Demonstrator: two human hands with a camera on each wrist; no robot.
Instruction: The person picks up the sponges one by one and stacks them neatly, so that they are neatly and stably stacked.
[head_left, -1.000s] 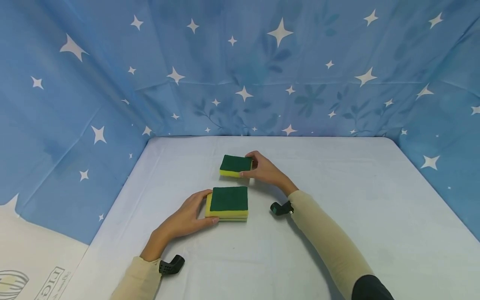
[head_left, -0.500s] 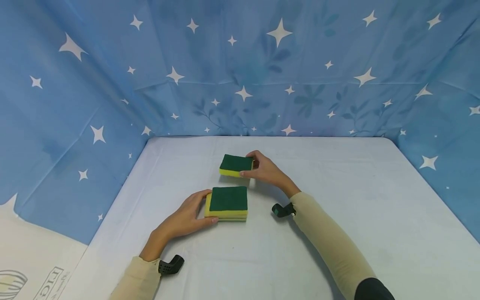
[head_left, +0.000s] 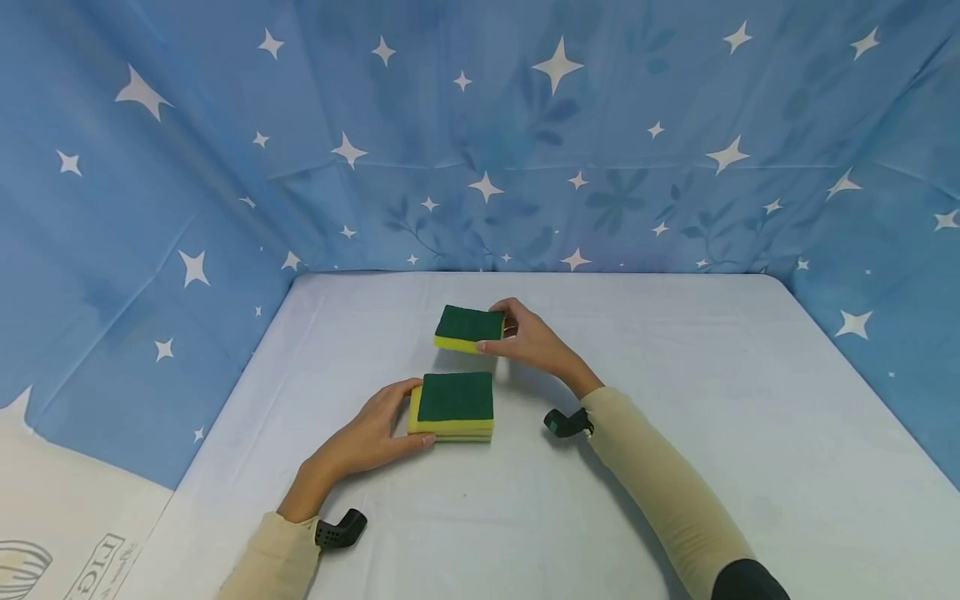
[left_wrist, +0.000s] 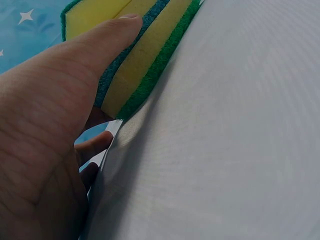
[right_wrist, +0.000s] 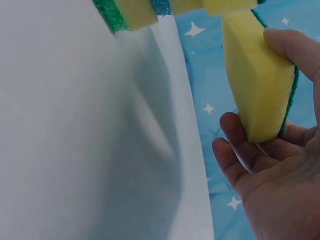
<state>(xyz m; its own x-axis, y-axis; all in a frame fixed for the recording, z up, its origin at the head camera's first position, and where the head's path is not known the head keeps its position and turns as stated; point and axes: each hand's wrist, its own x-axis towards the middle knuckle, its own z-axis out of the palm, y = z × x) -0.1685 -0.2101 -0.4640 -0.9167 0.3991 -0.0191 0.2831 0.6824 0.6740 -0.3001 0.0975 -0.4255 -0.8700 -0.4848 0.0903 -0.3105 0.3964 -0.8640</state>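
In the middle of the table, my left hand holds a stack of sponges by its left side, thumb along the near face. Seen from the left wrist, the stack shows yellow foam between green and blue scouring layers, with the thumb lying across it. Beyond the stack, my right hand pinches another sponge, yellow foam with a dark green top, slightly tilted and raised over the cloth. The right wrist view shows this sponge between thumb and fingers, apart from the stack.
A white cloth covers the table. Behind it and at both sides hangs a blue curtain with white stars. Cream fabric with printed lettering lies at the lower left. A dark wrist device sits at the left cuff.
My right hand has lifted its sponge slightly, shifting it a little up and to the left. The left hand and the stack have stayed in place.
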